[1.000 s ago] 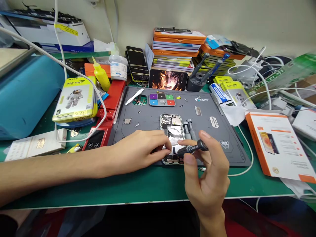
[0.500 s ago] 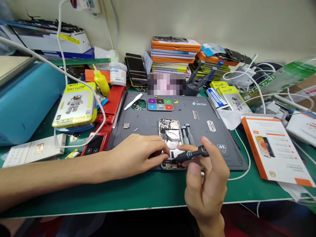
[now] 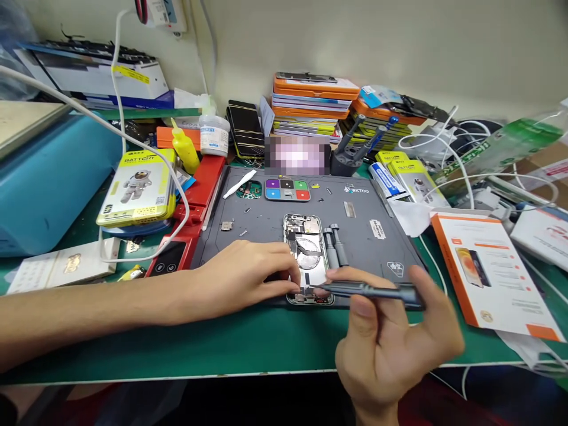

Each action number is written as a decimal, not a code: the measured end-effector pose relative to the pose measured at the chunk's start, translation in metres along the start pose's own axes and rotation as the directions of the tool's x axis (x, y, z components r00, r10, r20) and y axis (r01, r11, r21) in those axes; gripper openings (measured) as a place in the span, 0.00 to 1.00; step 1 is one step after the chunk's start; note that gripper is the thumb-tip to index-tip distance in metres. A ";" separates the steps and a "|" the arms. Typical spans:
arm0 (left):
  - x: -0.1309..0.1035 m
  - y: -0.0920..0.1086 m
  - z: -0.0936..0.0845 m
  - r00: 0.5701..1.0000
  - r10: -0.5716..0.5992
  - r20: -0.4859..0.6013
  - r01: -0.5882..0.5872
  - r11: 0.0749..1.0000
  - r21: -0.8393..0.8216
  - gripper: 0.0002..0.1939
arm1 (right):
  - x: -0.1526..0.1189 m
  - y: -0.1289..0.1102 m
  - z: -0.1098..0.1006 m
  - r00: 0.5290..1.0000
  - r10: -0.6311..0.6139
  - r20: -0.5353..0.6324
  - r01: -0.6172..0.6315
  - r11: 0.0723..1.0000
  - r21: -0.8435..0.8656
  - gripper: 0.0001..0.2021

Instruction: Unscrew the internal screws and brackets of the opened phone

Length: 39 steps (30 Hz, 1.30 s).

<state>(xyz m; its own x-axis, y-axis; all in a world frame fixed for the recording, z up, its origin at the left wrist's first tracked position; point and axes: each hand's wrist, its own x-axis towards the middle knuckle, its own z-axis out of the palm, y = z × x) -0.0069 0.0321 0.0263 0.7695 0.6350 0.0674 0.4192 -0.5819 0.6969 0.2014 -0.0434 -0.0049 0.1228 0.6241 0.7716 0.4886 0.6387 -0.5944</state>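
An opened phone [image 3: 311, 278] lies face up on the dark work mat [image 3: 261, 236], its inner parts and a round coil showing. My left hand [image 3: 266, 269] rests at its lower left edge, thumb and fingers bent together over the rim; what they pinch, if anything, is hidden. In my right hand [image 3: 386, 337] is a dark grey screwdriver [image 3: 368, 289], held nearly level between thumb and fingers. Its tip points left at the lower part of the phone. Two more grey screwdrivers [image 3: 336, 244] lie on the mat along the phone's right side.
Behind the phone sit a coloured magnetic tray [image 3: 287, 190], a white spudger [image 3: 239, 184] and small loose parts. A screwdriver holder [image 3: 346, 160] and stacked boxes [image 3: 313, 100] stand at the back. Battery packs [image 3: 137, 186] are at left, an orange-white box [image 3: 492, 275] at right, with loose white cables.
My right hand has shifted right and lowered the screwdriver's handle end from a steep tilt to nearly level. The left hand stays at the phone's edge. The view has shifted slightly.
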 end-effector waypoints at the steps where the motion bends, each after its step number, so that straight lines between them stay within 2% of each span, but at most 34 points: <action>1: 0.000 0.000 0.000 1.000 0.002 0.003 -0.002 1.000 0.002 0.06 | 0.000 0.000 0.001 0.998 0.038 -0.048 -0.037 0.999 0.022 0.37; 3: 0.000 -0.001 0.000 1.000 0.002 0.010 -0.002 1.000 -0.002 0.05 | 0.001 0.000 0.002 0.988 0.137 -0.077 -0.130 0.988 0.085 0.35; 6: 0.000 -0.001 -0.001 1.000 0.002 0.020 -0.002 1.000 -0.020 0.05 | 0.001 0.000 0.001 0.973 0.229 -0.018 -0.224 0.963 0.153 0.32; 13: 0.002 -0.001 -0.003 1.000 -0.003 0.020 0.005 0.999 -0.052 0.04 | 0.001 -0.001 0.001 0.970 0.242 0.019 -0.242 0.959 0.144 0.30; 18: 0.003 0.002 -0.003 1.000 -0.012 -0.022 0.009 0.994 -0.109 0.06 | -0.001 -0.005 0.002 0.935 0.350 0.065 -0.356 0.924 0.139 0.29; 22: 0.004 0.003 -0.002 0.997 -0.041 -0.063 0.034 0.994 -0.102 0.06 | -0.003 -0.004 0.000 0.942 0.335 0.022 -0.335 0.935 0.114 0.31; 32: 0.002 -0.001 -0.002 1.000 -0.005 -0.001 0.005 0.999 -0.049 0.05 | -0.002 -0.004 -0.001 0.941 0.334 0.050 -0.337 0.939 0.063 0.28; 39: -0.003 0.002 0.003 0.995 0.100 -0.013 -0.096 0.983 0.155 0.05 | -0.002 -0.004 0.000 0.943 0.330 0.049 -0.332 0.942 0.055 0.28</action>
<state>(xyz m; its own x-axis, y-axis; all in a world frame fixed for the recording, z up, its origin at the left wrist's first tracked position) -0.0072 0.0280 0.0254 0.8013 0.5803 0.1455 0.4127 -0.7122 0.5678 0.1991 -0.0473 -0.0044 0.2344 0.8211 0.5204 0.3722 0.4188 -0.8283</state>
